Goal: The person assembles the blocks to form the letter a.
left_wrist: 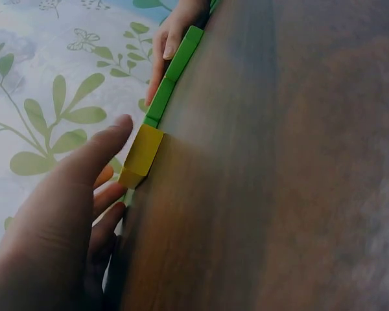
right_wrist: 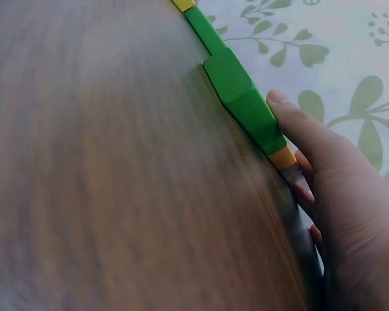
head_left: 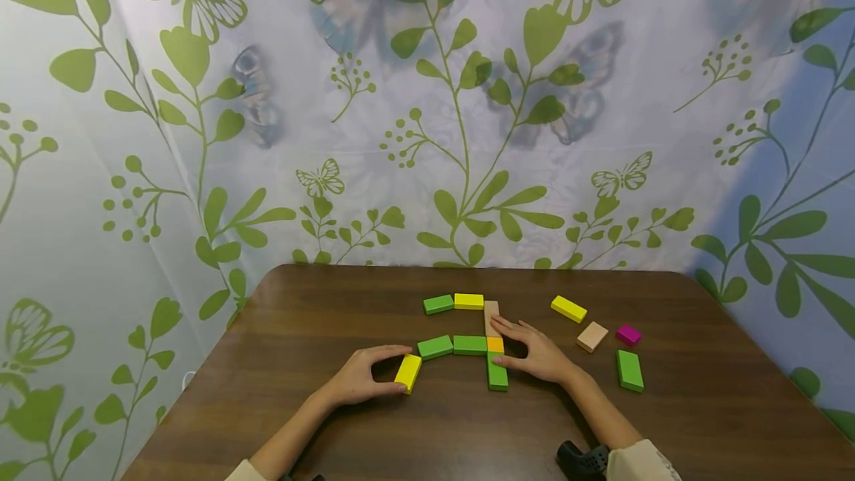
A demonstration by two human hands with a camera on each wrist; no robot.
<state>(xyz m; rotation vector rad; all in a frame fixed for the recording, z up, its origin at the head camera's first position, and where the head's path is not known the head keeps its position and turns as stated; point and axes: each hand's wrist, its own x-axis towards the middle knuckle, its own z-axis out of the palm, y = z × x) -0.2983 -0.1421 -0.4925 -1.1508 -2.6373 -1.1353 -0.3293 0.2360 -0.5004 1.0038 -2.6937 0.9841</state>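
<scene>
My left hand (head_left: 361, 375) pinches a yellow block (head_left: 409, 373) between thumb and index finger at its two ends. This block lies at the left end of a row, close to a tilted green block (head_left: 436, 347). Another green block (head_left: 470, 345) continues the row to a small orange block (head_left: 495, 345). My right hand (head_left: 539, 353) rests over the right side, its fingers on a plain wooden block (head_left: 490, 310) and its thumb at a green block (head_left: 497, 378) below the orange one. In the right wrist view, that thumb lies beside the green blocks (right_wrist: 249, 110).
Behind the row lie a green block (head_left: 438, 305) and a yellow block (head_left: 469, 302), running to the wooden block's far end. To the right are loose blocks: yellow (head_left: 568, 309), wooden (head_left: 591, 336), magenta (head_left: 629, 335) and green (head_left: 629, 370). A patterned curtain (head_left: 414, 132) hangs behind the brown table (head_left: 374, 436).
</scene>
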